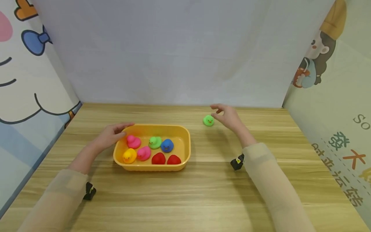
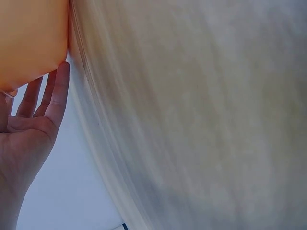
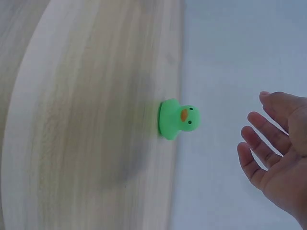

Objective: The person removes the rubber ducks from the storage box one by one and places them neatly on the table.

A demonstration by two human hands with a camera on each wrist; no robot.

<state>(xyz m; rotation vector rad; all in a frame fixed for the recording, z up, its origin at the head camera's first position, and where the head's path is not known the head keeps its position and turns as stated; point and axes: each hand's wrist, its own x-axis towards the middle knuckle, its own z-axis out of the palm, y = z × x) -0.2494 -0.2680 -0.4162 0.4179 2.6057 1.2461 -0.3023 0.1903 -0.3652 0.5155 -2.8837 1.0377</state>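
A yellow-orange plastic basket (image 1: 185,138) stands on the table, left of the middle. My left hand (image 1: 111,135) rests at its back left corner; in the left wrist view, the extended fingers (image 2: 58,93) touch the basket wall (image 2: 33,40). The thumb is mostly hidden there. Farther back on the right, a green rubber duck (image 1: 208,120) sits upright on the wood. My right hand (image 1: 227,117) hovers just right of the duck, its fingers loosely bent. The right wrist view shows a gap between the duck (image 3: 175,120) and the hand (image 3: 280,148).
Inside the basket lie a yellow duck (image 1: 129,156), two pink ducks, a green duck (image 1: 155,142), a blue duck (image 1: 167,146) and two red pieces (image 1: 158,159) partly hidden by the front rim. Behind the table (image 1: 185,199) hangs a pale cloth (image 1: 179,58); printed cloths flank it.
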